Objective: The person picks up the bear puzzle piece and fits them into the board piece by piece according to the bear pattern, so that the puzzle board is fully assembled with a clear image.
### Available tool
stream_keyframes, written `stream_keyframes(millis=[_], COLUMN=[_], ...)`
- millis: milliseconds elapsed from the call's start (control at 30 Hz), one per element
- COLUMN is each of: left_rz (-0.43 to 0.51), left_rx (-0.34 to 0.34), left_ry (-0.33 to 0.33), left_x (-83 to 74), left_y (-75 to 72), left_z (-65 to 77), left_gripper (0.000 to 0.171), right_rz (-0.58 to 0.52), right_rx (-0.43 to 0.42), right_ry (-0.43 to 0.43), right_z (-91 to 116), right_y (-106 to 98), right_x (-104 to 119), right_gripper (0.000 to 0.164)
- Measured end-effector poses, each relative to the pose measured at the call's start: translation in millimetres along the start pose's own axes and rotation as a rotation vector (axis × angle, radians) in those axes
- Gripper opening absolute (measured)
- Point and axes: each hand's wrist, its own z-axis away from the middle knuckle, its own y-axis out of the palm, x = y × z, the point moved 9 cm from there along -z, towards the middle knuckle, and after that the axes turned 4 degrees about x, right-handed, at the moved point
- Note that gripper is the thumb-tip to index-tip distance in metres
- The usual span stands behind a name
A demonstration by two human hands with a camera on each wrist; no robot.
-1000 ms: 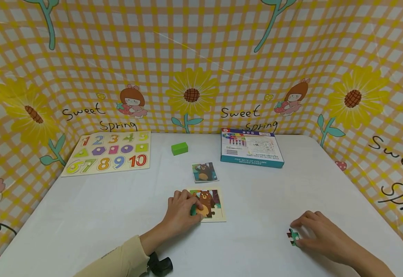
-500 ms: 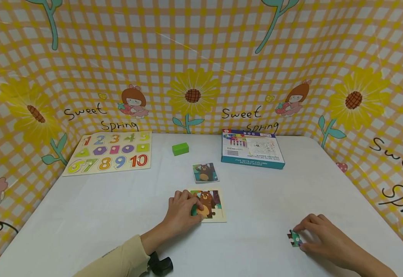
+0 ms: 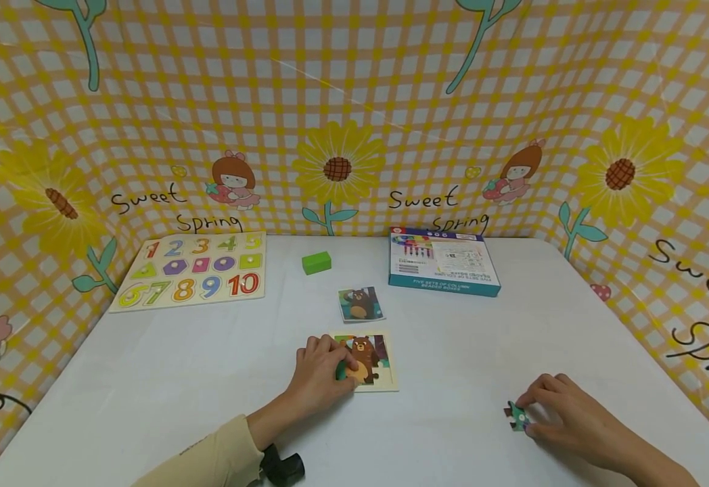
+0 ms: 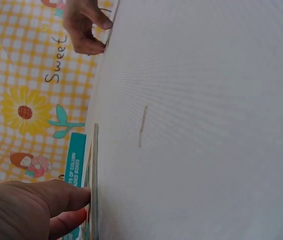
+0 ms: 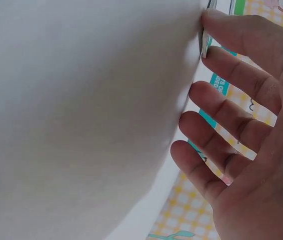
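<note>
In the head view, my left hand [image 3: 321,372] rests on a bear jigsaw puzzle [image 3: 363,355] in a pale wooden tray, its curled fingers and thumb holding the left part and hiding it. A gap shows at the puzzle's lower right. In the left wrist view, the thumb [image 4: 64,195] meets the tray's face. Off to the right, my right hand [image 3: 574,419] pinches a green and brown puzzle piece [image 3: 520,418] between thumb and index finger, low over the table. The right wrist view shows this piece [image 5: 205,42] edge-on, with the other fingers spread beside it.
Behind the puzzle lies a bear picture card [image 3: 362,304]. A green block [image 3: 316,262], a number board [image 3: 190,270] and a teal beaded-box package [image 3: 442,264] stand along the back. A black object [image 3: 283,467] sits by the left sleeve. Checked cloth walls enclose the table [image 3: 440,433].
My right finger and thumb have shifted toward the piece's right edge, showing more of it, and the piece has turned slightly. The left hand stays on the puzzle.
</note>
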Motion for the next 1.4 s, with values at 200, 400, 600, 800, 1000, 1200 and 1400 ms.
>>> stream_keyframes(millis=[200,400,600,800,1000,1200,1400], left_rz=[-0.005,-0.001,0.002,0.003,-0.005,-0.013,-0.008], left_rx=[-0.001,0.000,0.004,0.003,-0.009,-0.027,-0.023], left_ry=[0.000,-0.001,-0.004,-0.002,0.008,0.022,0.020], left_x=[-0.1,0.1,0.1,0.0,-1.5,-3.7,-2.7], left_y=[0.0,0.0,0.0,-0.5,-2.2,-4.4,-3.5], left_z=[-0.2,-0.3,-0.2,0.1,0.3,1.3,1.4], left_gripper=[0.010,0.010,0.010,0.010,0.010,0.009,0.009], right_rz=[-0.003,-0.028,-0.057,-0.080,-0.070,-0.075,-0.090], right_rx=[-0.013,-0.001,0.012,0.035,0.006,-0.002,0.009], right_ry=[-0.002,0.017,0.012,0.044,0.026,-0.006,-0.019], right_z=[-8.1,-26.0,-48.8,-75.3,-95.5,-109.7,-120.1], right_y=[-8.6,-16.1,-15.2,-10.5,-6.6,-0.7,6.2], right_x=[11.6,31.4,53.4,72.6,93.0,106.9,116.6], right_gripper=[0.025,0.026,0.025,0.025,0.025,0.023,0.024])
